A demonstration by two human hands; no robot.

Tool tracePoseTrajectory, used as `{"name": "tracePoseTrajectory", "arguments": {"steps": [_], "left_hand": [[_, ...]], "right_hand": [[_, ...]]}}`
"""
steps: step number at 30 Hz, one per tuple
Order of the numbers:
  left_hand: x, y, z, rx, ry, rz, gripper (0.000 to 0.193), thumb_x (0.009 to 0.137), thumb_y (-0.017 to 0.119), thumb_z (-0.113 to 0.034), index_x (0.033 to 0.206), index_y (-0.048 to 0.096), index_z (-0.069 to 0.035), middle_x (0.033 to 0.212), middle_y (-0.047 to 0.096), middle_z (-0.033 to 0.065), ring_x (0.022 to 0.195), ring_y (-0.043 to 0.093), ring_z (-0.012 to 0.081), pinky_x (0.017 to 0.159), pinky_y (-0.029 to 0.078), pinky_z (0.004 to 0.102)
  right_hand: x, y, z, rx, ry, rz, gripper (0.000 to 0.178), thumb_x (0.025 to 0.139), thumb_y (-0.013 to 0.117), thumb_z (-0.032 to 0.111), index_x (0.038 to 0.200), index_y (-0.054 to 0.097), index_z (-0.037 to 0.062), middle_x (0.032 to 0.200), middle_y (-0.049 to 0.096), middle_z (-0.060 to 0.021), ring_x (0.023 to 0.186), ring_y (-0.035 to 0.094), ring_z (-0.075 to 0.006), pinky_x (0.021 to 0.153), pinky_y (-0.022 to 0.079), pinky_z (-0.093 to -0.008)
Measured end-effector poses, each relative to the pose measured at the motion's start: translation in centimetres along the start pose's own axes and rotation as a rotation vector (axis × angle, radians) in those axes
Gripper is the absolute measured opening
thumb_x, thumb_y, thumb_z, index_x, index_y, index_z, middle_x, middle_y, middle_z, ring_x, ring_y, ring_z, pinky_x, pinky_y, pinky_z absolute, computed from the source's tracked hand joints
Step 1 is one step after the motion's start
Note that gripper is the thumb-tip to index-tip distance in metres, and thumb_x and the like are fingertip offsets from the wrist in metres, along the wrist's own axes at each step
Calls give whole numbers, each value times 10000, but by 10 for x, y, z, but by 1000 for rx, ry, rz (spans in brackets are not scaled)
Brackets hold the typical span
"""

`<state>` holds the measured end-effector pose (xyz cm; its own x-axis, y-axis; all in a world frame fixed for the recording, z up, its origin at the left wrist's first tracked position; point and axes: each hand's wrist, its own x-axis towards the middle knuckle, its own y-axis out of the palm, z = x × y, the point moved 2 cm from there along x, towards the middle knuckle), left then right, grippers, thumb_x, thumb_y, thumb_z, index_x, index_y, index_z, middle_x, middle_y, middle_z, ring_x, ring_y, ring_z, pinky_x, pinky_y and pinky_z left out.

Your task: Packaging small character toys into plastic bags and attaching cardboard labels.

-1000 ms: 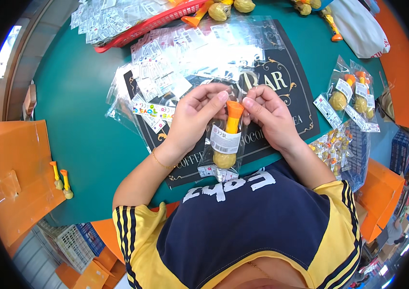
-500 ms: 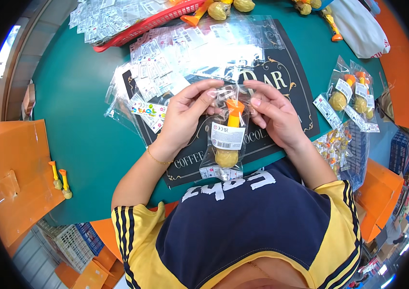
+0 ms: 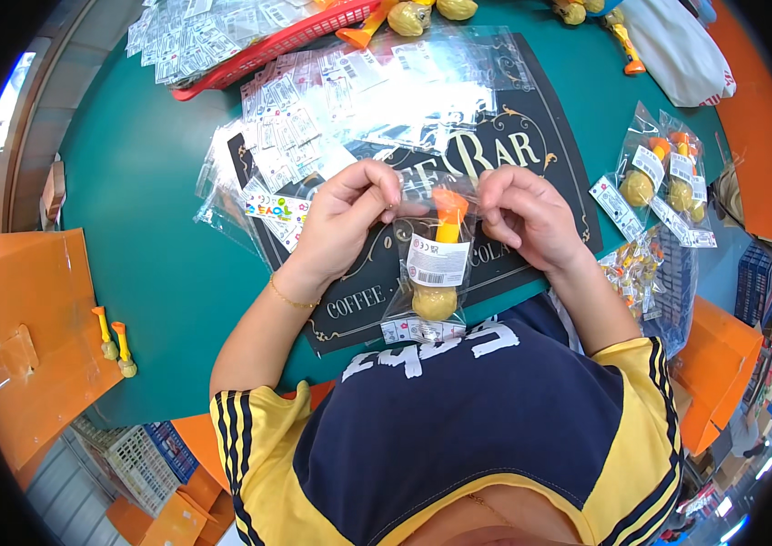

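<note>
A clear plastic bag [image 3: 395,325] hangs in front of my chest, its top edge stretched between my hands. My left hand [image 3: 349,211] pinches one top corner. The other top corner is pinched in my right hand [image 3: 531,218]. Inside the bag is a toy [image 3: 435,301] with an orange flared end uppermost, a yellow stem and a round golden ball at the bottom. A white label [image 3: 438,260] covers the toy's middle. Beneath is a black mat [image 3: 577,173] with white lettering, partly covered by a spread of flat clear bags [image 3: 290,136] with printed strips.
A red basket [image 3: 267,55] heaped with flat bags stands at the far left, with loose toys [image 3: 408,18] beside it. Bagged toys [image 3: 640,187] lie at the right edge of the green table [image 3: 158,227]. Two toys [image 3: 124,350] rest on an orange box [image 3: 31,309] at left.
My fingers have moved outward along the bag's top, and my hands are slightly farther apart and lower. The bag's top has widened, and the bag with its toy has shifted a little right.
</note>
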<state>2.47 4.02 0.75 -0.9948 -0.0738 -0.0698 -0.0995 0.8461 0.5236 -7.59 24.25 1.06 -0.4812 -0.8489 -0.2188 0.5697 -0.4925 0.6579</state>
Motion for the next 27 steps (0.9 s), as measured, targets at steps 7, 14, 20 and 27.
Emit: {"name": "tracePoseTrajectory", "arguments": {"steps": [7, 14, 20, 27], "left_hand": [[2, -3, -4, -59, -44, 108, 161, 959, 492, -61, 805, 460, -92, 812, 416, 8, 694, 391, 96, 784, 465, 297], [3, -7, -7, 22, 0, 176, 56, 973, 463, -51, 934, 497, -75, 853, 461, 0, 753, 441, 77, 722, 382, 203], [5, -2, -10, -27, -49, -7, 290, 970, 460, -45, 1252, 396, -76, 948, 475, 14, 899, 533, 96, 858, 476, 275], [6, 5, -15, -110, -63, -34, 412, 959, 458, -30, 1350, 337, -80, 1035, 500, 45, 1055, 569, 175, 977, 496, 374]], "right_hand": [[5, 2, 7, -3, 24, 50, 164, 950, 418, 45, 820, 518, 37, 771, 477, -58, 484, 345, -78, 438, 273, -203], [5, 1, 11, -177, 50, 68, 157, 941, 424, 49, 834, 537, 32, 791, 489, -54, 559, 425, -103, 514, 351, -215], [9, 4, 21, -631, -129, 75, 199, 959, 458, 134, 874, 588, 8, 857, 550, -35, 703, 503, -99, 661, 408, -227], [13, 3, 18, -617, -112, -25, 80, 902, 619, 80, 860, 594, 16, 852, 557, -10, 751, 511, -57, 663, 409, -208]]}}
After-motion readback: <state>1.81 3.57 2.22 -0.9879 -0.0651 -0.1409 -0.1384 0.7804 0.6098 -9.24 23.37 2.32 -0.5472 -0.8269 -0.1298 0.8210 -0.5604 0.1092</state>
